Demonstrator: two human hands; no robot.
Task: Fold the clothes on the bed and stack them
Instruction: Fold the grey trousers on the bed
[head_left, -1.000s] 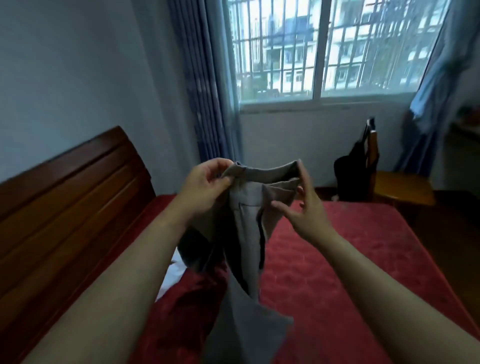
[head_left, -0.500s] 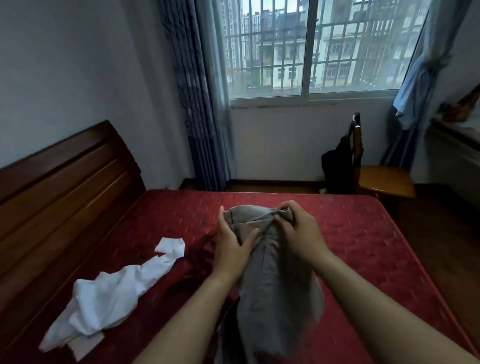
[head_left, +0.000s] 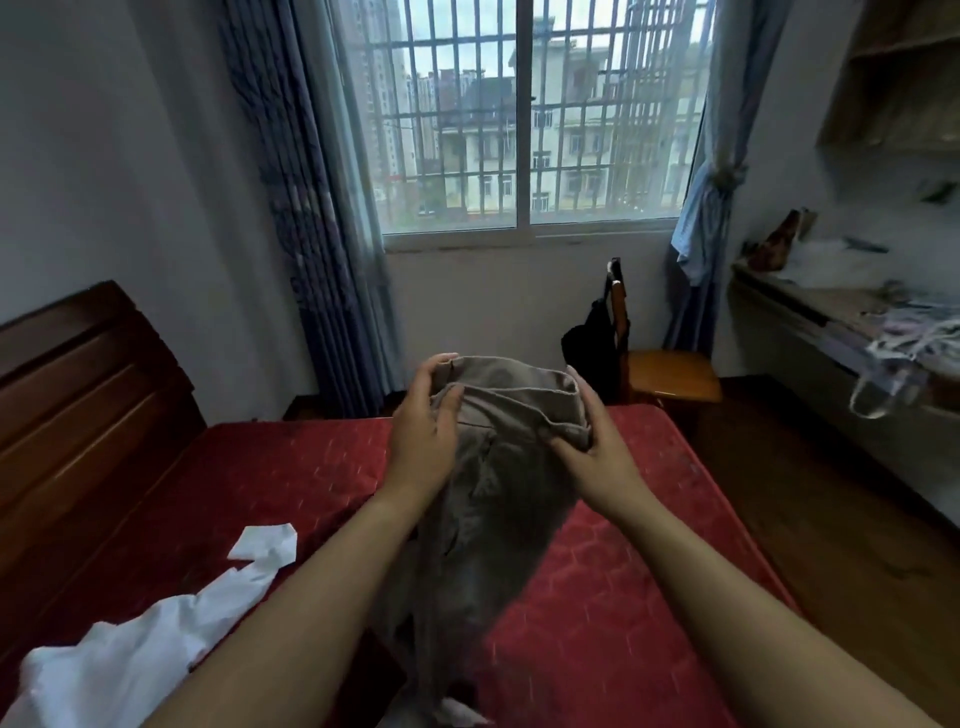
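Head view, the only one. Grey-beige trousers (head_left: 509, 499) are held up by the waistband over the red bed (head_left: 649, 571), legs hanging down to the mattress near the bottom edge. The left hand (head_left: 423, 441) grips the waistband's left end, fingers curled over the top and thumb in front. The right hand (head_left: 597, 452) pinches the right end, thumb on the front and fingers behind.

Change: a second ago the waistband was up high in front of the window. Half a second ago both hands were bunched together at its middle. Now they have moved apart to the two ends, so the band is stretched flat. Judgement: the trousers are being squared up for laying down and the first fold, so the task is early, with nothing folded or stacked in view.

Count: two garments, the trousers in hand and one crumpled white garment (head_left: 119, 660) lying on the bed's left part, well apart from the trousers. Two hands. One wooden chair (head_left: 675, 376) past the bed's far corner, one black bag (head_left: 592, 358) hung on it. One headboard (head_left: 78, 405) at left.
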